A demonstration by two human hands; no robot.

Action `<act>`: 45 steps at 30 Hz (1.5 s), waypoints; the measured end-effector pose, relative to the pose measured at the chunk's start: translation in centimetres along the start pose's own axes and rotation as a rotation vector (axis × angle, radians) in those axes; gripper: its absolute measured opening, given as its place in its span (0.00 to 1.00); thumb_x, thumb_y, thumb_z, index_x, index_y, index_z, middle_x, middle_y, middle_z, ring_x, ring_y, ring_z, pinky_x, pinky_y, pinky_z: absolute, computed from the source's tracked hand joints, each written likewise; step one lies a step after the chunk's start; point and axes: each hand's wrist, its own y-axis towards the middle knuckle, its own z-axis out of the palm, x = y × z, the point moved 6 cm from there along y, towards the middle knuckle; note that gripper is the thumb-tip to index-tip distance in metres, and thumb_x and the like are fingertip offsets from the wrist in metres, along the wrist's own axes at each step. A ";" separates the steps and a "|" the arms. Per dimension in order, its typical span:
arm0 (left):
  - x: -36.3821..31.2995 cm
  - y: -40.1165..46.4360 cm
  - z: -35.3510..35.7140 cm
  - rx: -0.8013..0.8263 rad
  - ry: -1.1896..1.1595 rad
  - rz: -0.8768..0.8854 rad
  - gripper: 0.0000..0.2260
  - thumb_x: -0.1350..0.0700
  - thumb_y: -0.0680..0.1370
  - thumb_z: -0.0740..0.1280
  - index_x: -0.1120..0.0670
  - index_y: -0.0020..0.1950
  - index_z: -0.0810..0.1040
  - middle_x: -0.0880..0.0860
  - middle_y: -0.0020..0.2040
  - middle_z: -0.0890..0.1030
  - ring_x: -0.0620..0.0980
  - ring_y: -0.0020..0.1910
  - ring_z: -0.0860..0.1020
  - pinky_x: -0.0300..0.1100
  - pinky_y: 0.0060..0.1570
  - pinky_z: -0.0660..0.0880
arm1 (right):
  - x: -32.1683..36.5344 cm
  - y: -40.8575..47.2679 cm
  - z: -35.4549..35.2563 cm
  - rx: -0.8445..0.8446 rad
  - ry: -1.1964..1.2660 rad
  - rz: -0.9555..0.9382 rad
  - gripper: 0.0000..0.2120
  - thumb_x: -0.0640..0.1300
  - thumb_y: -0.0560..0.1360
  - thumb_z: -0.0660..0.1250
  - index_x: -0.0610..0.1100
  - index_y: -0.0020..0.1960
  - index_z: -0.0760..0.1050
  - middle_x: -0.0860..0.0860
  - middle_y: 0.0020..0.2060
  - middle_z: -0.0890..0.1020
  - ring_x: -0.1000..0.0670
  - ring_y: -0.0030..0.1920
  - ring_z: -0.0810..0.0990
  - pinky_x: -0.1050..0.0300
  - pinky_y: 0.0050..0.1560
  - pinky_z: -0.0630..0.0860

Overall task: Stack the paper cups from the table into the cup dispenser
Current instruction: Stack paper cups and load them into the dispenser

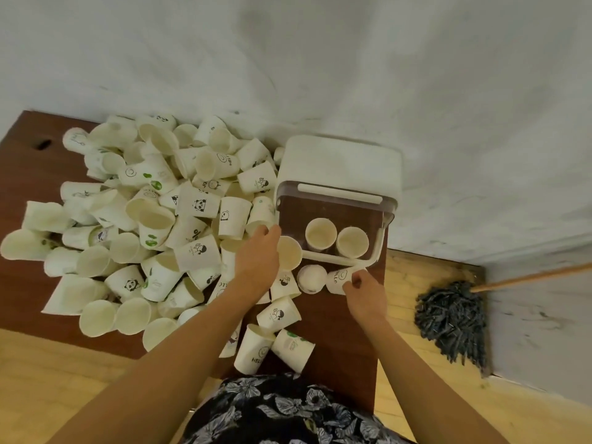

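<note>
A white cup dispenser point(339, 161) stands at the table's back right, its clear front flap open over two upright cups point(320, 233) inside. My left hand point(258, 257) holds an upright paper cup point(290, 253) by its side, just left of the dispenser's front tray. My right hand point(362, 288) pinches a lying cup printed "HELLO" point(336, 280) in front of the tray. An upturned cup point(311, 277) sits between the two.
A big heap of white paper cups point(144, 219) covers the left and middle of the dark wooden table point(339, 331). Several loose cups point(278, 315) lie near the front edge. A grey mop point(451, 318) leans against the wall at right.
</note>
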 end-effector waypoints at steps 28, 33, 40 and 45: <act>-3.5 3.2 1.4 -0.027 -0.771 -0.274 0.05 0.66 0.76 0.66 0.57 0.47 0.78 0.51 0.41 0.77 0.41 0.34 0.79 0.52 0.41 0.82 | 6.9 -1.1 -7.8 -0.355 -0.162 -0.429 0.08 0.40 0.77 0.66 0.44 0.54 0.81 0.50 0.48 0.82 0.47 0.52 0.75 0.57 0.41 0.69; -3.2 4.3 3.2 0.010 -0.755 -0.300 0.05 0.65 0.76 0.66 0.57 0.48 0.79 0.49 0.39 0.77 0.46 0.35 0.81 0.52 0.42 0.82 | 6.3 0.3 -6.7 -0.333 -0.245 -0.409 0.08 0.40 0.78 0.65 0.45 0.54 0.81 0.51 0.50 0.82 0.47 0.53 0.75 0.59 0.41 0.66; -3.0 6.0 5.2 0.129 -0.568 -0.186 0.06 0.61 0.73 0.67 0.50 0.45 0.78 0.50 0.41 0.80 0.52 0.40 0.81 0.53 0.45 0.81 | 6.0 1.9 -5.0 -0.168 -0.284 -0.389 0.13 0.42 0.78 0.65 0.47 0.62 0.78 0.52 0.60 0.80 0.48 0.61 0.75 0.54 0.56 0.74; -1.9 5.2 4.8 0.099 -0.440 -0.113 0.05 0.60 0.74 0.67 0.53 0.48 0.79 0.49 0.43 0.80 0.48 0.44 0.78 0.39 0.43 0.73 | 6.3 0.9 -5.0 -0.235 -0.153 -0.425 0.11 0.43 0.77 0.66 0.46 0.60 0.79 0.51 0.58 0.81 0.49 0.59 0.77 0.55 0.56 0.75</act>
